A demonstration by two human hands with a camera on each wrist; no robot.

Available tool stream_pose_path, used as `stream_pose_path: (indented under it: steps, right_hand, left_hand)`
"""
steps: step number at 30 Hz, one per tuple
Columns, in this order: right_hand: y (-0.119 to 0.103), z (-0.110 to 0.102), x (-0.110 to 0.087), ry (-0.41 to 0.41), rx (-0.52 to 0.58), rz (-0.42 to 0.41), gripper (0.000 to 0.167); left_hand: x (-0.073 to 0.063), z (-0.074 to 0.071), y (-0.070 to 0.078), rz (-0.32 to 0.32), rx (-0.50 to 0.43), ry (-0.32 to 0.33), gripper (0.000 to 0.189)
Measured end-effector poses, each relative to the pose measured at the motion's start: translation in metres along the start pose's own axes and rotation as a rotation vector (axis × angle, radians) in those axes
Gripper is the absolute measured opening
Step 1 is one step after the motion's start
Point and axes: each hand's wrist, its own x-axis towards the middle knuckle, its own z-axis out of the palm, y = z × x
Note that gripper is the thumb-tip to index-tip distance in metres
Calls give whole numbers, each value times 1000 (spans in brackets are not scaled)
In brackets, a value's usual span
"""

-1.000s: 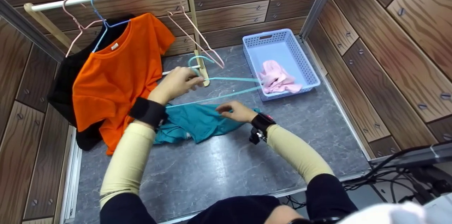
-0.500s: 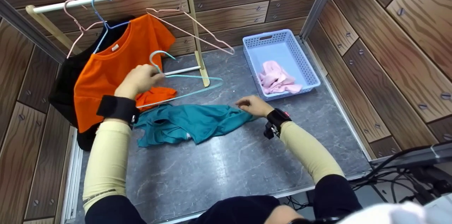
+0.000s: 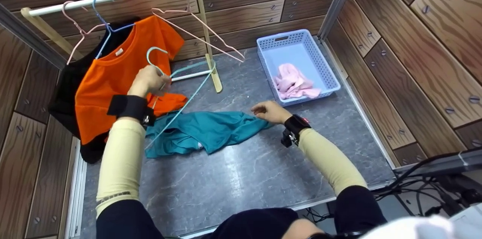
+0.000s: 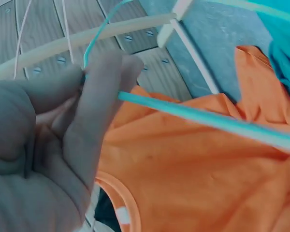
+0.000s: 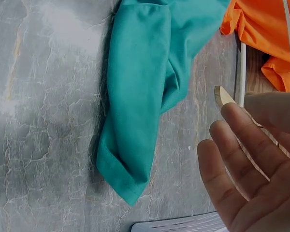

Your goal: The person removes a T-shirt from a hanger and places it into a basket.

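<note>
The left hand [image 3: 148, 81] pinches the turquoise hanger [image 4: 198, 116] just below its hook; held at one spot, it could pivot and snag the orange T-shirt [image 3: 113, 84] or the clothes rack [image 3: 216, 82]. The right hand [image 3: 273, 112], slack and holding nothing, is near one end of the teal garment [image 3: 222, 128] (bunched on the tabletop [image 3: 226, 178]), whose folds obscure its neckline; the left wristband [image 3: 130, 107] hides part of the hanger

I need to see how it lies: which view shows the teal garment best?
Head: it shows the teal garment almost end to end. Right wrist shows one end close up; left wrist, only part, upper right.
</note>
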Motion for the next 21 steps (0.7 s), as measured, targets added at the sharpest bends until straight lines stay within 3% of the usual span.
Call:
stream_pose_path:
  steps: [5,8,10,13,16,21]
  right_hand:
    - [0,1,1,-14,11,8,32]
    - [1,2,0,-8,12,15,31]
    - [3,2,-1,-3,14,13,31]
    - [5,3,-1,1,19,11,30]
    - [7,4,-1,-4,21,5,31]
    - [7,5,1,1,20,6,31]
  left_hand:
    - [7,-13,22,-92,111,177,39]
    - [12,-22,32,-83,93,242,39]
    - [15,-29,38,-65,-28,246,36]
    - [20,-36,47,-32,-361,221,26]
    - [22,-43,57,-46,-673,190,16]
    - [26,-57,76,-10,-803,263,12]
